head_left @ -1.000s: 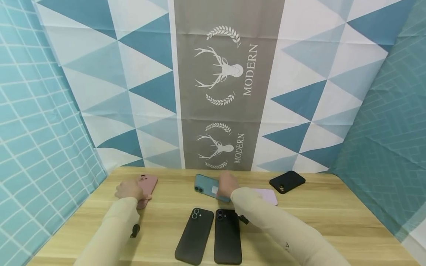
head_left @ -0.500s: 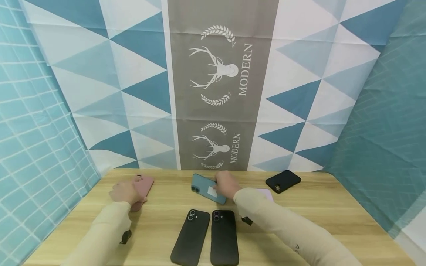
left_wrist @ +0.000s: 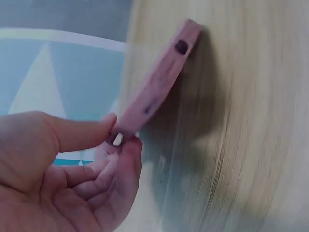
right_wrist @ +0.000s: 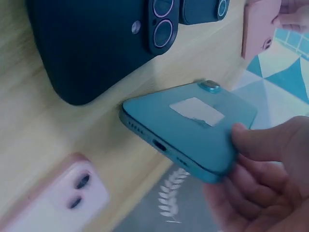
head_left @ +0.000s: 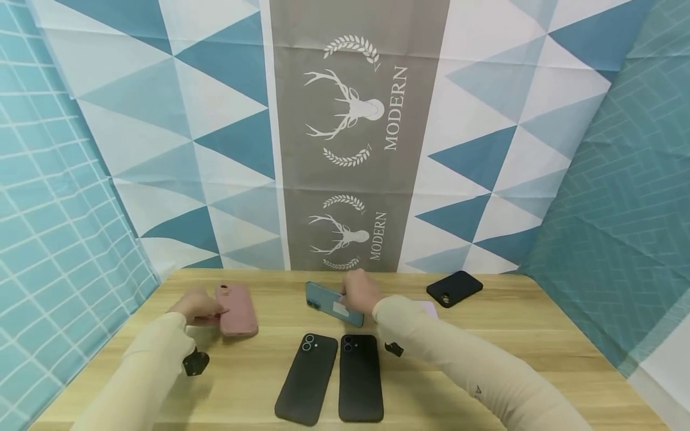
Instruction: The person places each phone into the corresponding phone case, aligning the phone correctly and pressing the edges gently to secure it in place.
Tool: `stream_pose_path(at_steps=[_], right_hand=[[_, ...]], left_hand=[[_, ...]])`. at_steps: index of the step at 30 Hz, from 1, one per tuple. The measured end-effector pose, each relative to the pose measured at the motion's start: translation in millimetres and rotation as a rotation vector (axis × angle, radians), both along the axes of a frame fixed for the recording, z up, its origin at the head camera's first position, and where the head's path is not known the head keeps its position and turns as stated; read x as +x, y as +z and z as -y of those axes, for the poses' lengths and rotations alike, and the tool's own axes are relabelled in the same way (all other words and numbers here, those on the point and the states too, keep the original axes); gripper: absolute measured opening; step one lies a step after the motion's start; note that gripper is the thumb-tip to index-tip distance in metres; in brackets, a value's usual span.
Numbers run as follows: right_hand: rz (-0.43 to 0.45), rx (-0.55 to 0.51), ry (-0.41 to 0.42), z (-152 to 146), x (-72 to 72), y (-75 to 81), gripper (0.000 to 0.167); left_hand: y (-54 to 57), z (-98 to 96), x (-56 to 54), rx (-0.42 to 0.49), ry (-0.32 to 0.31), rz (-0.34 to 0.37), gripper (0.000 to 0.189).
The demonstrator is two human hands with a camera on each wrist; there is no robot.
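pinching pink phone case (head_left: 239,308) by edge with fingers of left hand (head_left: 196,303), far left of surface (head_left: 242,383) | gripping teal phone (head_left: 324,298) by edge with fingers of right hand (head_left: 362,291), far middle, tilted | likely edge-held to leave both backs uncovered

My left arm (head_left: 137,365) and right arm (head_left: 458,359) extend from near to far. My left hand (head_left: 195,304) pinches; my right hand (head_left: 363,292) pinches likewise.

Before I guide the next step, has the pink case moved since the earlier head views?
Yes: the near end of the pink case has swung right, closer to the leftmost black phone.
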State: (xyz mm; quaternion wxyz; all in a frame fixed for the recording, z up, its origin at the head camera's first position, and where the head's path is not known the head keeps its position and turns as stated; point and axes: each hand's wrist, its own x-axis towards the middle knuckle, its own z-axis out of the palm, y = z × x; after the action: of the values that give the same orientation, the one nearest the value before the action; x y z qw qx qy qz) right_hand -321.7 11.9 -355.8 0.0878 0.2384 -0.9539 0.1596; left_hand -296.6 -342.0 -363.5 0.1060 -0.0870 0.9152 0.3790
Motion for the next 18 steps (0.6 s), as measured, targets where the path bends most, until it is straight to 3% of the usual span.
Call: stream_pose_path(at_steps=[3, 6, 9, 13, 18], right_hand=[[-0.029, -0.023, -0.018, -5, 1.0, -0.6, 0.024], [-0.06, -0.039, -0.022, -11, 1.8, -4.4, 0.004], [-0.063, -0.075, -0.014, -18, 1.6, -5.9, 0.008], [-0.057, -0.14, 0.012, -28, 1.0, -2.0, 0.025], [-0.036, -0.191, 0.003, -42, 2.2, 1.1, 0.026]], left_hand=[[5.0, -4.0, 0.8, 0.085, -0.027, 0.043, 0.029], [9.0, -8.7, 1.3, 0.108, -0.056, 0.059, 0.024], [15.6, -16.6, 1.9, 0.103, -0.082, 0.052, 0.022], [27.9, -29.8, 3.9, 0.06, -0.116, 0.006, 0.021], [38.4, -51.8, 9.1, -0.049, -0.15, -0.077, 0.018]])
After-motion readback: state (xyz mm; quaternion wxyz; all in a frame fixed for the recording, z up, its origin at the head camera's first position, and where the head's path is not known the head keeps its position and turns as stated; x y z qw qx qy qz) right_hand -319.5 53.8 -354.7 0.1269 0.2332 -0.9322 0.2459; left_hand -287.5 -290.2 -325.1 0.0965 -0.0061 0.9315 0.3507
